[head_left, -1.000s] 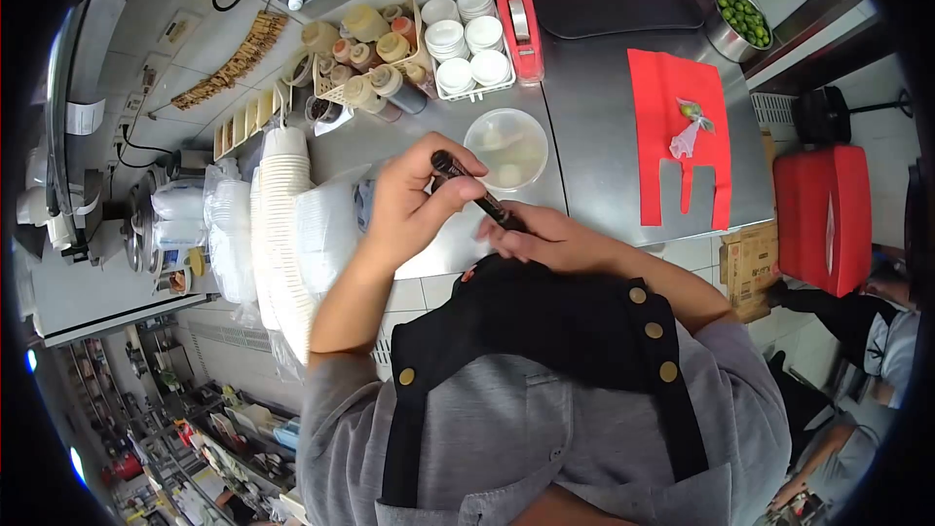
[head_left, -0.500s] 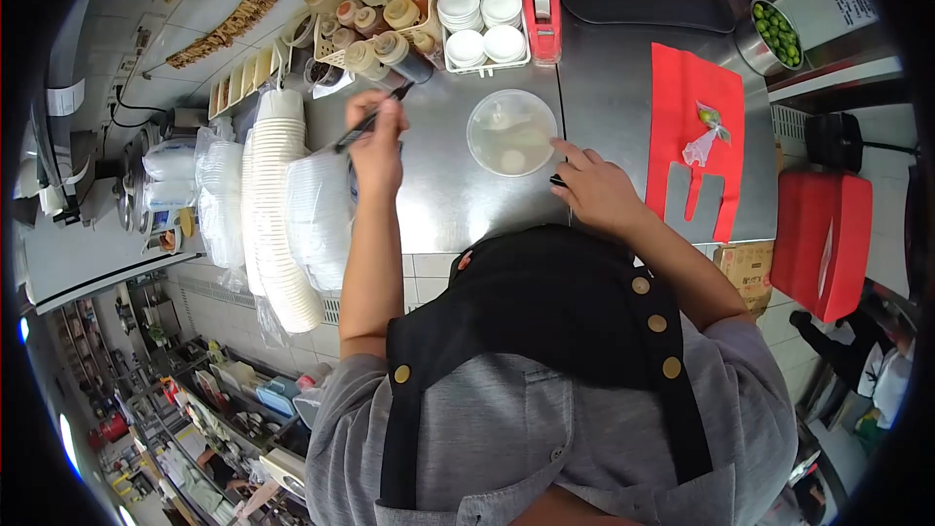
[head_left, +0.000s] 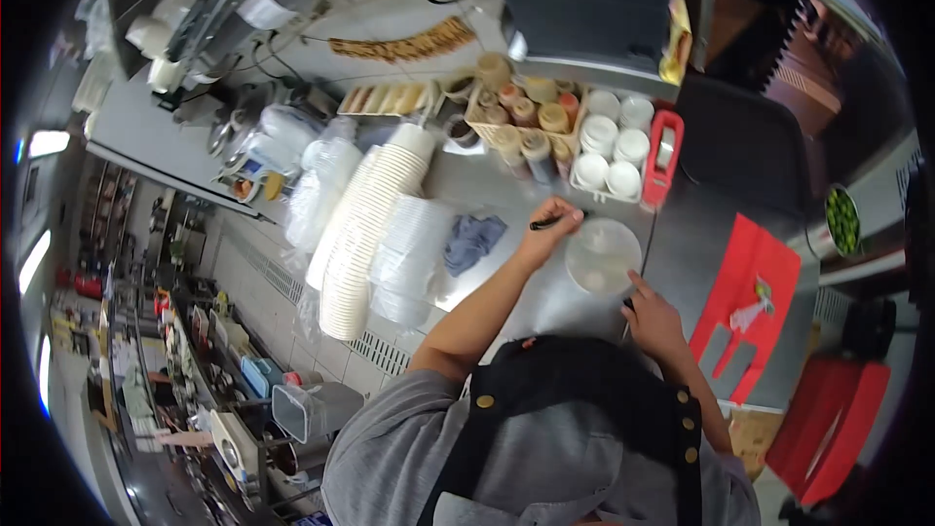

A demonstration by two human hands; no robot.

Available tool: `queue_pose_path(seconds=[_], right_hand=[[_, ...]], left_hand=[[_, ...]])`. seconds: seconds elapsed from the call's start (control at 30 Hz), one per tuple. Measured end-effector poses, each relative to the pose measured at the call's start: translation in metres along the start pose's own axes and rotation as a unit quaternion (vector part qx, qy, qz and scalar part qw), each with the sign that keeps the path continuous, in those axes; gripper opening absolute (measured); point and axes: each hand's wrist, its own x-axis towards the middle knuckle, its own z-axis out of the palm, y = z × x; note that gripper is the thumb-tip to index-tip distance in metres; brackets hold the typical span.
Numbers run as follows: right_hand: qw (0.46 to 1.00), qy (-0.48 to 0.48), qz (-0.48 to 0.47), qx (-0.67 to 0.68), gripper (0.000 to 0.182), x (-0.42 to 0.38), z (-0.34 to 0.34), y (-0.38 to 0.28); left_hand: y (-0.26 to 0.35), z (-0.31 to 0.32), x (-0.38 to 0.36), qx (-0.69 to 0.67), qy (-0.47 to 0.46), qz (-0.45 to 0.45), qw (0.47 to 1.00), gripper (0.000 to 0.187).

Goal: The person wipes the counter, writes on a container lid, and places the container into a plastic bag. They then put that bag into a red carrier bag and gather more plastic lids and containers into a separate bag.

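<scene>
My left hand [head_left: 551, 229] is closed round a black marker [head_left: 546, 223], at the upper left edge of a round, see-through plastic tub [head_left: 603, 258]. The tub sits on the steel counter with something pale showing through it. My right hand [head_left: 654, 317] lies at the tub's lower right, its index finger stretched to the rim. A small black piece, which looks like the marker's cap [head_left: 628, 305], is held between its thumb and curled fingers. How the tip of the marker points is hard to make out in the blur.
Left are stacked paper cups [head_left: 375, 234], clear plastic tubs [head_left: 414, 253] and a blue cloth [head_left: 474, 242]. Behind stand sauce bottles [head_left: 536, 151], white small cups [head_left: 609, 146] and a red tape dispenser [head_left: 664, 161]. Right lies a red bag [head_left: 745, 302]; limes [head_left: 842, 221] stand farther back.
My view has swung left, so everything sits farther right in the picture. My left hand has brought the marker over to the tub's edge. My right hand stays at the rim.
</scene>
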Motion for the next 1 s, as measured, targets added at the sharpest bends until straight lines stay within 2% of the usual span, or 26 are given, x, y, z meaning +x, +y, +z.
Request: queue_pose_path(seconds=[0.07, 0.1, 0.17, 0.33, 0.43, 0.5, 0.57, 0.63, 0.7, 0.73, 0.87, 1.0], right_hand=[[0.998, -0.051, 0.028, -0.002, 0.024, 0.003, -0.002, -0.004], [0.999, -0.044, 0.016, -0.007, 0.024, 0.004, -0.003, -0.006], [0.995, -0.088, 0.042, -0.003, 0.028, 0.004, -0.004, -0.01], [0.995, -0.08, 0.055, -0.005, 0.026, 0.006, -0.005, -0.016], [0.998, -0.044, 0.043, -0.029, 0.024, 0.004, 0.005, -0.008], [0.998, -0.041, 0.046, -0.032, 0.024, -0.001, 0.007, -0.008], [0.996, -0.056, 0.057, -0.034, 0.024, -0.001, 0.001, -0.009], [0.995, -0.068, 0.065, -0.029, 0.025, -0.003, -0.001, -0.009], [0.993, -0.082, 0.087, -0.012, 0.026, -0.004, 0.0, -0.01], [0.993, -0.085, 0.082, -0.013, 0.026, -0.003, 0.001, -0.008], [0.992, -0.095, 0.075, -0.016, 0.027, -0.002, -0.001, -0.007], [0.992, -0.096, 0.077, -0.004, 0.028, -0.001, 0.0, -0.004]], left_hand=[[0.001, -0.013, 0.001, 0.051, 0.007, -0.036, 0.998, 0.021], [0.002, -0.018, 0.002, 0.053, 0.012, -0.022, 0.998, 0.021], [0.004, -0.02, 0.002, 0.042, -0.009, -0.075, 0.996, 0.023], [0.0, -0.004, 0.005, -0.048, 0.042, -0.06, 0.996, 0.019], [0.008, 0.003, 0.005, 0.003, 0.032, -0.067, 0.997, 0.023], [-0.004, -0.003, 0.008, 0.092, 0.019, -0.007, 0.996, 0.027], [0.009, 0.005, 0.008, 0.089, 0.02, -0.046, 0.995, 0.025], [0.0, -0.002, 0.013, 0.106, 0.005, -0.047, 0.993, 0.031], [-0.013, 0.005, 0.013, -0.051, 0.033, -0.005, 0.998, 0.031], [-0.016, 0.006, 0.013, -0.053, 0.024, -0.016, 0.998, 0.031], [-0.01, 0.006, 0.011, 0.024, 0.069, -0.054, 0.996, 0.032], [-0.024, -0.003, 0.014, 0.081, 0.047, -0.007, 0.996, 0.032]])
